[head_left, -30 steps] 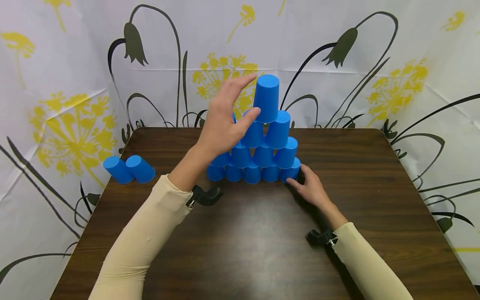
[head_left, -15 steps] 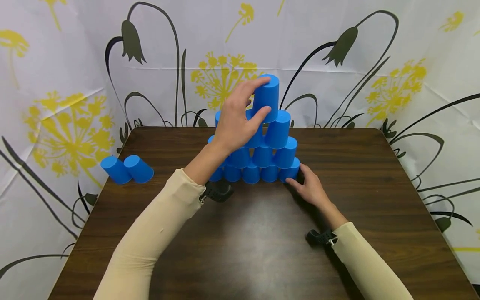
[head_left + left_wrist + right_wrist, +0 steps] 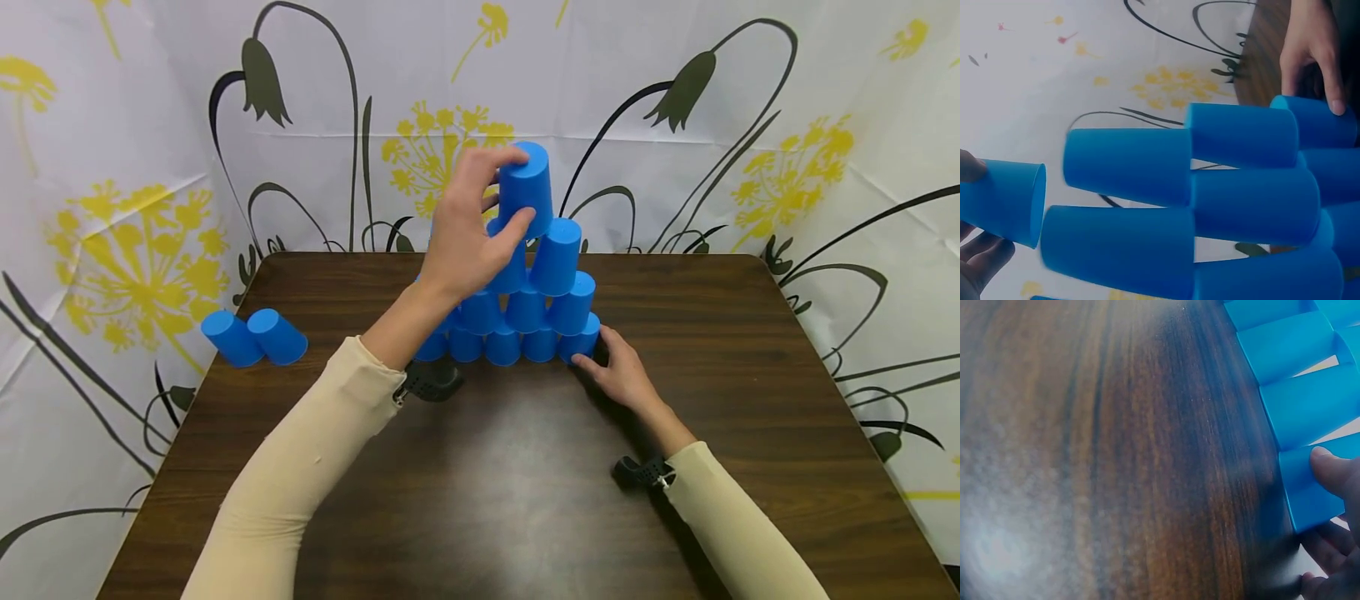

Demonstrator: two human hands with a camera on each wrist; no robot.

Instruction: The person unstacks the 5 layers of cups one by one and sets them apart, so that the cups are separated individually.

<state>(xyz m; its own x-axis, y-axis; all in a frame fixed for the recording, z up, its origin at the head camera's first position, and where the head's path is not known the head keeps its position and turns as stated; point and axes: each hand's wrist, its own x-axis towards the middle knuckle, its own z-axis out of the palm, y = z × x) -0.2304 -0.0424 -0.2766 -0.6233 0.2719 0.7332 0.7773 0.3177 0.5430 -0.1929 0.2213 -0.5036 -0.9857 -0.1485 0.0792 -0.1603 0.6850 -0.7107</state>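
My left hand (image 3: 467, 242) grips an upside-down blue plastic cup (image 3: 525, 192) at the peak of a cup pyramid, thumb on the near side and a finger over its base. In the left wrist view, this cup's rim (image 3: 1040, 205) stands just off the cups below it. Those below, such as a blue cup (image 3: 557, 257) in the upper row, are also upside down. At the pyramid's lower right corner my right hand (image 3: 626, 375) holds the end cup (image 3: 1307, 494) of the bottom row, thumb in front and fingers behind. My left hand and wrist hide the pyramid's left side.
Two more blue cups (image 3: 277, 337) lean to one side near the left edge of the dark wooden table (image 3: 525, 467). Behind the table hangs a white cloth (image 3: 600, 50) with printed flowers. Dark straps (image 3: 643, 473) are on both wrists.
My left hand has moved right to the top cup and closed its fingers round it. The cup has then risen slightly and shifted left. My right hand has stayed at the corner cup.
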